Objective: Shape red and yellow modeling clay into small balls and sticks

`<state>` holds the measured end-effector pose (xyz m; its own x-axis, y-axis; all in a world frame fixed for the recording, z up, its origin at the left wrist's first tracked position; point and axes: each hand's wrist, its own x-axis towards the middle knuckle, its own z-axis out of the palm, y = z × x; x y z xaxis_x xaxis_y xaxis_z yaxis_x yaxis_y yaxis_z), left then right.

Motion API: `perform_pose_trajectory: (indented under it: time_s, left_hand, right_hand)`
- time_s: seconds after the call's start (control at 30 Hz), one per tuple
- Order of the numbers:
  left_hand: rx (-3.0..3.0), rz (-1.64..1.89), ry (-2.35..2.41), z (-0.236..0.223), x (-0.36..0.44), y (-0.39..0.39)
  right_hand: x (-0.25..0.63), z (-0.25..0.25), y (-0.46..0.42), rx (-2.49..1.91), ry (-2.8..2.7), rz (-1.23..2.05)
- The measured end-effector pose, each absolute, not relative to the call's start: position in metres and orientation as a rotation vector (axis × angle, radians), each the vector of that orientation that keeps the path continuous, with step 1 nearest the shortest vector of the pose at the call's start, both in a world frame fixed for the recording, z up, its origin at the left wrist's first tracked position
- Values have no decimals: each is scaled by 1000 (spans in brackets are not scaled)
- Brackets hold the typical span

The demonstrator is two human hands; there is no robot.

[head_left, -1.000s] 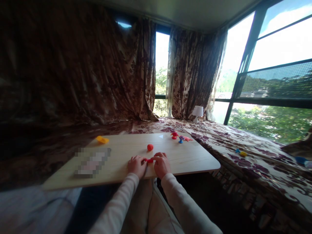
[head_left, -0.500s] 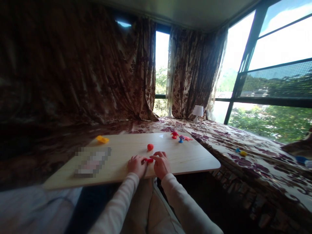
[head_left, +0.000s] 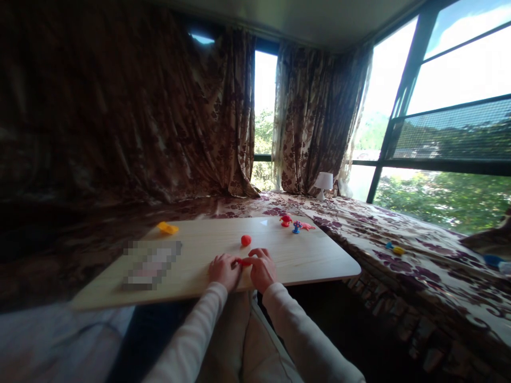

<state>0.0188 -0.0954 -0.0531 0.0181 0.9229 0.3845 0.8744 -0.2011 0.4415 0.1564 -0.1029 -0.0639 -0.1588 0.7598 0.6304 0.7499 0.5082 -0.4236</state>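
Daylight glares almost white through the window (head_left: 451, 85) at right, while the floral curtain (head_left: 120, 117) at left sinks into darkness. The wood-grain tabletop (head_left: 315, 258) carries a pale sheen; the lower-left corner looks blurred and perhaps stretched.

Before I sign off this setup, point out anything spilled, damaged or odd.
Nothing looks spilled or damaged around the left hand, right hand and red piece. One oddity: a pixelated rectangle at left on the tabletop, its details hidden.
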Motion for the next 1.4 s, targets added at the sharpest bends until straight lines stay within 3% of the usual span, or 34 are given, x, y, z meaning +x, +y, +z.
perform_pose_trajectory:
  time_s: [0.97, 1.4]
  left_hand:
    - [2158, 912, 1952, -51, 20, -96]
    - [1925, 1532, 1556, -60, 13, -94]
  right_hand:
    - [156, -62, -103, -1289, -1884, 10]
    - [154, -60, -103, -1358, -1909, 59]
